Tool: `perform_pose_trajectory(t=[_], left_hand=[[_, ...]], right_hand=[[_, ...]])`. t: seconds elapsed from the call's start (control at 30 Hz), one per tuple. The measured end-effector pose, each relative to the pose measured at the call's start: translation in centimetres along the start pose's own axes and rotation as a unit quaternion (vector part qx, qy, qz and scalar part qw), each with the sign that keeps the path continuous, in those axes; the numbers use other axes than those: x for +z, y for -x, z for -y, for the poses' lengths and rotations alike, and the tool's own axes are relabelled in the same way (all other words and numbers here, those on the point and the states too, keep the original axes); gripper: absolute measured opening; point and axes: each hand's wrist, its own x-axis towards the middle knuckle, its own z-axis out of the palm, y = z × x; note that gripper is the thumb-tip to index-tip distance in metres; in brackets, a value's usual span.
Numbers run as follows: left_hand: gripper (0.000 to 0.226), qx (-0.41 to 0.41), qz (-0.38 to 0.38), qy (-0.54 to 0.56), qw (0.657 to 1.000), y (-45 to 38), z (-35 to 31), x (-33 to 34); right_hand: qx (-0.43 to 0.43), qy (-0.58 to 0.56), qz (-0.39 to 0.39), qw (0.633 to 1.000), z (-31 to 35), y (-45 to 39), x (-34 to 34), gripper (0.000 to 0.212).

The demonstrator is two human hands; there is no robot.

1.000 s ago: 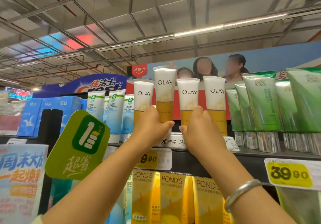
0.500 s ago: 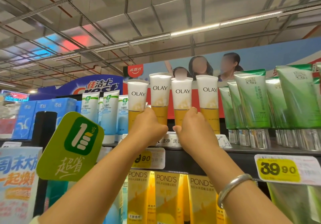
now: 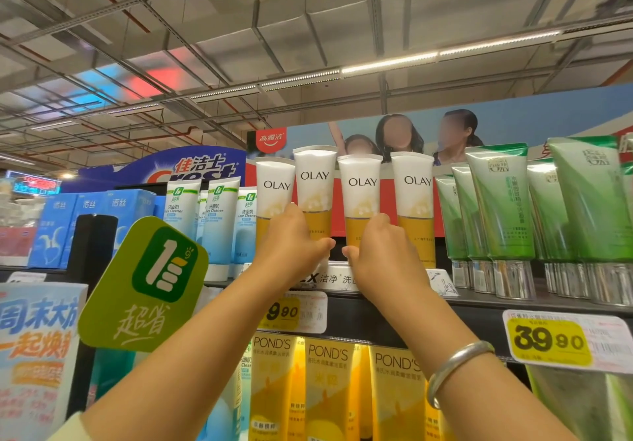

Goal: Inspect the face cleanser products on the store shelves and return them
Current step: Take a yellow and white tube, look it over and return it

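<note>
Olay tubes stand upright in a row of four on the top shelf (image 3: 479, 307), cap-down, long axes vertical, straight ahead of me. My left hand (image 3: 291, 245) grips the second Olay tube (image 3: 315, 183) and my right hand (image 3: 380, 255) grips the third Olay tube (image 3: 363, 187). Neighbours crowd both sides, so I judge only up or towards me is free.

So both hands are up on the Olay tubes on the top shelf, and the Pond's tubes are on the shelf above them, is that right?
Not quite. In the head view the Pond's tubes sit on the shelf below the Olay tubes, not above. The rest holds: the left hand and right hand are both up on the Olay tubes on the top shelf.
</note>
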Motion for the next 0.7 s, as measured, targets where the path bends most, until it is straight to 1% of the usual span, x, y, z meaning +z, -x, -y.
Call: perform_pose_trajectory(t=[0.17, 0.27, 0.37, 0.43, 0.5, 0.6, 0.7], left_hand=[[0.028, -0.002, 0.030, -0.007, 1.000, -0.12, 0.09, -0.01], [0.027, -0.001, 0.046, 0.003, 0.999, -0.19, 0.12, 0.09], [0.026, -0.003, 0.047, -0.005, 0.999, -0.06, 0.18, 0.06], [0.024, -0.004, 0.047, -0.006, 0.999, -0.01, 0.24, -0.01], [0.024, -0.005, 0.051, -0.003, 0.999, 0.02, 0.29, -0.06], [0.027, 0.000, 0.054, 0.005, 0.999, 0.18, 0.30, -0.14], [0.026, 0.002, 0.067, 0.011, 0.998, 0.55, 0.20, -0.41]], right_hand=[[0.011, -0.016, -0.006, 1.000, 0.22, -0.22, -0.14, 0.043], [0.009, -0.017, -0.016, 1.000, 0.26, -0.18, -0.06, 0.042], [0.000, -0.015, -0.044, 0.999, 0.35, -0.34, -0.05, 0.044], [-0.007, -0.025, -0.066, 0.998, 0.50, -0.56, -0.05, 0.049], [-0.019, -0.044, -0.084, 0.995, 0.63, -0.69, -0.01, 0.054], [-0.054, -0.089, -0.122, 0.987, 0.63, -0.57, -0.01, 0.053], [-0.086, -0.160, -0.145, 0.973, 0.63, -0.20, -0.23, 0.054]])
